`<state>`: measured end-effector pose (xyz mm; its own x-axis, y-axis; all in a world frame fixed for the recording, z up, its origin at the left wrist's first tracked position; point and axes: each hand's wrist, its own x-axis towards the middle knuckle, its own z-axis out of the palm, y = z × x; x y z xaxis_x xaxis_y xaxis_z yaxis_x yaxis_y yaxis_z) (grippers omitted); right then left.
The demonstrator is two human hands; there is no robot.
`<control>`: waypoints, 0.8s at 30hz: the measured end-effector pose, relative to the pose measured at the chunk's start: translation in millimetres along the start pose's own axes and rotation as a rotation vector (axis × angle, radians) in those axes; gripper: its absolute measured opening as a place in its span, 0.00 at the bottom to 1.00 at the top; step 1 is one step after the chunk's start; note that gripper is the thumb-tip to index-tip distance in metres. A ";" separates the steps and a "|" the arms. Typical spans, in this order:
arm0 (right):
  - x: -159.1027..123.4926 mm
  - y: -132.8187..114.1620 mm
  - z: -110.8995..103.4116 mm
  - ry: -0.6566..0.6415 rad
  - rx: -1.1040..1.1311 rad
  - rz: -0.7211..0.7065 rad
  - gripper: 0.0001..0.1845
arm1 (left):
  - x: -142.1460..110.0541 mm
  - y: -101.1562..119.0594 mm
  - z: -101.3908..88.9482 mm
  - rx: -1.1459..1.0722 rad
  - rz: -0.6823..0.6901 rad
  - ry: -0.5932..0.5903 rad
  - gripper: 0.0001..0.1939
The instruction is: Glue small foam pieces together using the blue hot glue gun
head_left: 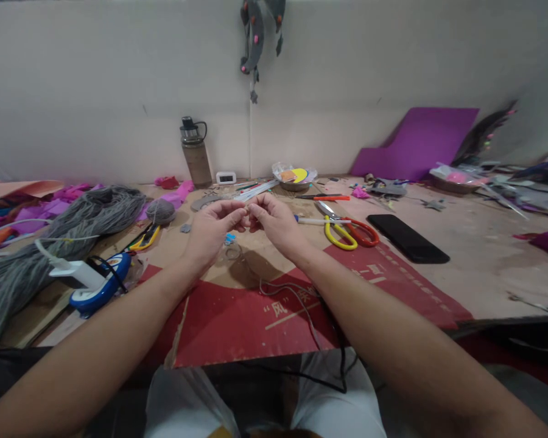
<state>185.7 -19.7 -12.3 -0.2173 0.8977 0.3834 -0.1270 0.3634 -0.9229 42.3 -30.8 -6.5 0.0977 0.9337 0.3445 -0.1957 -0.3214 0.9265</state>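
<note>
My left hand [220,224] and my right hand [273,222] meet over the middle of the table. Thumbs and fingertips of both are pinched together on something too small to name. A thin grey cord [296,292] lies slack below my right hand, on red printed cardboard [237,322]; whether it reaches my fingers I cannot tell. Just under my hands lie a small blue piece [229,238] and a ring-shaped item [232,252]. To the right of my right hand rest scissors [342,230] with one yellow and one red handle, beside a white pen [317,221].
A black phone [408,238] lies at the right. Grey yarn [95,213], a yarn ball [161,211] and a blue power strip [103,289] crowd the left. Along the wall stand a bottle [196,159], a small white clock [226,177] and a bowl [296,182]. Purple sheet [420,143] leans behind.
</note>
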 end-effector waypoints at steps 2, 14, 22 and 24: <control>-0.8 1.0 0.9 0.007 -0.048 -0.026 0.07 | -0.6 0.2 -0.9 0.074 0.038 0.003 0.11; -4.4 7.6 6.4 0.066 -0.153 -0.064 0.07 | -4.6 7.7 2.4 0.267 0.053 0.037 0.09; -7.4 7.9 8.4 0.098 -0.174 -0.077 0.13 | -3.7 13.3 3.3 0.254 0.047 -0.046 0.12; -8.4 6.0 10.0 0.034 -0.056 -0.022 0.18 | -2.7 12.0 2.0 0.180 0.040 -0.092 0.13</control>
<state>177.1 -27.5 -20.7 -0.1814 0.8969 0.4032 -0.0764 0.3959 -0.9151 41.6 -37.5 4.1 0.1836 0.9038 0.3865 -0.0240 -0.3889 0.9209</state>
